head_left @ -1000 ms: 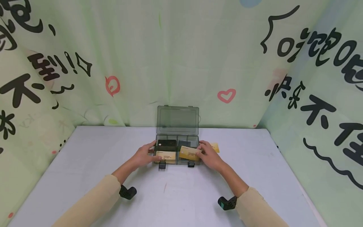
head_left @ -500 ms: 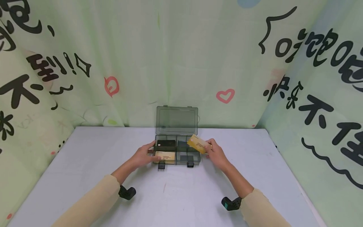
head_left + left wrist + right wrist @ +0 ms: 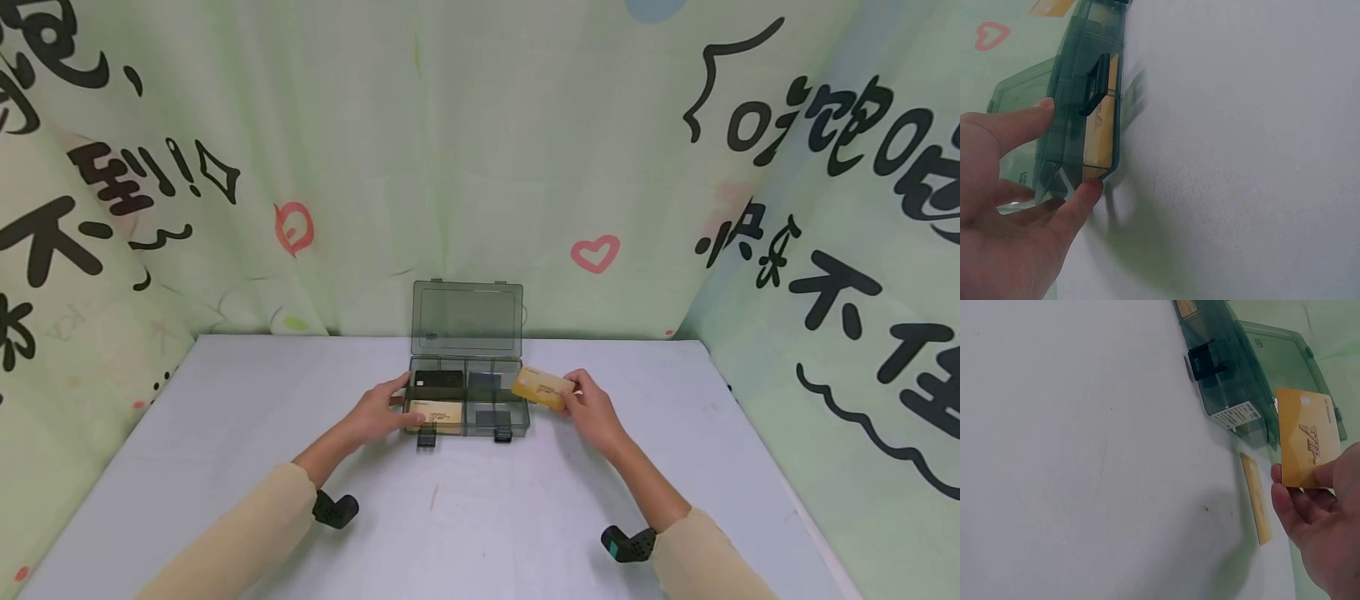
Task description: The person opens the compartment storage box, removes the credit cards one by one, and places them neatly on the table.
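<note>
My right hand (image 3: pixel 592 408) pinches a gold card (image 3: pixel 1310 434) between thumb and fingers; the right wrist view shows "VIP" lettering and a chip on it. It is raised just off the right side of a translucent grey-green plastic storage box (image 3: pixel 517 423), whose lid (image 3: pixel 467 318) stands up at the back. My left hand (image 3: pixel 378 408) grips the box by its left end, thumb at the front wall. Inside, a black card (image 3: pixel 439 379) lies in the back left compartment, with a gold card (image 3: pixel 442 412) in front of it. The right compartments hold dark flat pieces (image 3: pixel 491 418).
Another gold card (image 3: pixel 1255 499) lies on the white table beside the box's right end. Two black latches (image 3: pixel 426 437) hang at the box's front. A printed green curtain (image 3: pixel 360 167) closes off the table's back and sides.
My right hand has lifted the gold card out of the front right compartment and carried it rightward past the box's edge. The left hand has kept its hold on the box.
</note>
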Tool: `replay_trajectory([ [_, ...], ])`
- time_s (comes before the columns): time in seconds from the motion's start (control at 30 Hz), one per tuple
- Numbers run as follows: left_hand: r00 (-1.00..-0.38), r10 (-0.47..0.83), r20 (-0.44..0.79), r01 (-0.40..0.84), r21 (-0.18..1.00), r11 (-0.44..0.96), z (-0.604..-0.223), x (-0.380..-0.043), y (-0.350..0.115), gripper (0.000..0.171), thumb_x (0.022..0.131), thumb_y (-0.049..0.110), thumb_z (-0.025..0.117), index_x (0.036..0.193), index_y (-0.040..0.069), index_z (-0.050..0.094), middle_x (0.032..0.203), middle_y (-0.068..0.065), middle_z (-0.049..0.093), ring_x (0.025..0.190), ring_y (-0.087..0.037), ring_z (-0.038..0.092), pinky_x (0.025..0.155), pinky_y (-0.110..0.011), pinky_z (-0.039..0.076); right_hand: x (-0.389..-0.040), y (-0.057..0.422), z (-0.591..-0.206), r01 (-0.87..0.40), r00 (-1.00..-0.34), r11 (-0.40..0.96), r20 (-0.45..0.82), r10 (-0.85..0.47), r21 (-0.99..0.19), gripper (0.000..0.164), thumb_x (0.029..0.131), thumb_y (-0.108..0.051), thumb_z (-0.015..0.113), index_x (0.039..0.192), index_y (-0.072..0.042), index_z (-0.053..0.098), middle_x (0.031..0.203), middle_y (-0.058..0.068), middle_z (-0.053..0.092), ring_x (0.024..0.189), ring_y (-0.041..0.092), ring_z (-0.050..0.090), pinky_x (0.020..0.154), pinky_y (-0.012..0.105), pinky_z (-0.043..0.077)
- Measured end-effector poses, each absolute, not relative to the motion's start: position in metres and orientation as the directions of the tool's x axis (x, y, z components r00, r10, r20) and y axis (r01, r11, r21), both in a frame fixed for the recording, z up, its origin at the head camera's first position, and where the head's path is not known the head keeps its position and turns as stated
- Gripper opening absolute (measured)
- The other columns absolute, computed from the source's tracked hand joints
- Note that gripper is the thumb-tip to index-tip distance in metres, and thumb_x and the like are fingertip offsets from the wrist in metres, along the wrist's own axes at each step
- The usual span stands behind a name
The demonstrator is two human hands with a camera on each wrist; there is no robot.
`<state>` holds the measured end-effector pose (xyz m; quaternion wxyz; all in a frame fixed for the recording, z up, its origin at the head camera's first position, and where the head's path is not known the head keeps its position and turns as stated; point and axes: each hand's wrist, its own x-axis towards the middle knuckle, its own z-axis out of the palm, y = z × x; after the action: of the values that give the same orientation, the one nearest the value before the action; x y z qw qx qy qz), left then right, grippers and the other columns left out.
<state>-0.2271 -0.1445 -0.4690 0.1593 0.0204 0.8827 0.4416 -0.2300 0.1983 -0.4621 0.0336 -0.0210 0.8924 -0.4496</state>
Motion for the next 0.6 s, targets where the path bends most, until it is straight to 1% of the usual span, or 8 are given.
replay_trajectory([
  [0.17, -0.949, 0.179, -0.259, -0.098, 0.785, 0.611, -0.469, -0.228, -0.145, 0.088, 0.086, 0.027, 0.074, 0.155, 0.011, 0.021, 0.155, -0.018, 0.035, 0.137, -0.038, 0.042, 0.107, -0.055, 0.040, -0.230, 0.209, -0.465, -0.052, -0.999, 0.657, 0.030, -0.045, -0.752, 0.018, 0.100, -0.010, 0.051, 0.116, -0.003, 0.053, 0.109, 0.017, 0.061, 0.099, 0.026, 0.058, 0.076, 0.025, 0.050],
  [0.23, -0.949, 0.180, -0.260, -0.101, 0.788, 0.608, -0.468, -0.228, -0.145, 0.088, 0.086, 0.027, 0.074, 0.155, 0.011, 0.021, 0.155, -0.018, 0.035, 0.137, -0.038, 0.042, 0.107, -0.055, 0.040, -0.230, 0.213, -0.466, -0.073, -0.997, 0.671, 0.054, -0.050, -0.737, 0.019, 0.098, -0.008, 0.052, 0.116, -0.003, 0.054, 0.106, 0.017, 0.061, 0.097, 0.026, 0.058, 0.073, 0.022, 0.048],
  [0.37, -0.948, 0.184, -0.260, -0.098, 0.789, 0.606, -0.468, -0.227, -0.145, 0.088, 0.086, 0.027, 0.074, 0.155, 0.011, 0.021, 0.155, -0.018, 0.035, 0.137, -0.038, 0.042, 0.107, -0.055, 0.040, -0.230, 0.220, -0.466, -0.075, -0.997, 0.673, 0.062, -0.043, -0.736, 0.021, 0.098, -0.006, 0.051, 0.119, -0.004, 0.054, 0.105, 0.017, 0.060, 0.094, 0.025, 0.057, 0.070, 0.018, 0.046],
  [0.5, -0.948, 0.189, -0.257, -0.092, 0.787, 0.610, -0.467, -0.226, -0.145, 0.088, 0.086, 0.027, 0.074, 0.155, 0.011, 0.021, 0.154, -0.018, 0.035, 0.137, -0.038, 0.042, 0.107, -0.054, 0.041, -0.228, 0.225, -0.465, -0.056, -0.998, 0.687, 0.049, -0.030, -0.725, 0.022, 0.098, -0.006, 0.051, 0.120, -0.004, 0.054, 0.104, 0.016, 0.059, 0.093, 0.025, 0.056, 0.070, 0.019, 0.046],
  [0.6, -0.947, 0.191, -0.257, -0.090, 0.788, 0.609, -0.468, -0.226, -0.145, 0.088, 0.086, 0.028, 0.073, 0.155, 0.011, 0.021, 0.154, -0.018, 0.036, 0.138, -0.037, 0.042, 0.107, -0.054, 0.041, -0.227, 0.230, -0.466, -0.036, -0.999, 0.710, 0.024, -0.027, -0.703, 0.023, 0.098, -0.006, 0.052, 0.120, -0.003, 0.055, 0.102, 0.016, 0.058, 0.089, 0.024, 0.055, 0.069, 0.023, 0.045],
])
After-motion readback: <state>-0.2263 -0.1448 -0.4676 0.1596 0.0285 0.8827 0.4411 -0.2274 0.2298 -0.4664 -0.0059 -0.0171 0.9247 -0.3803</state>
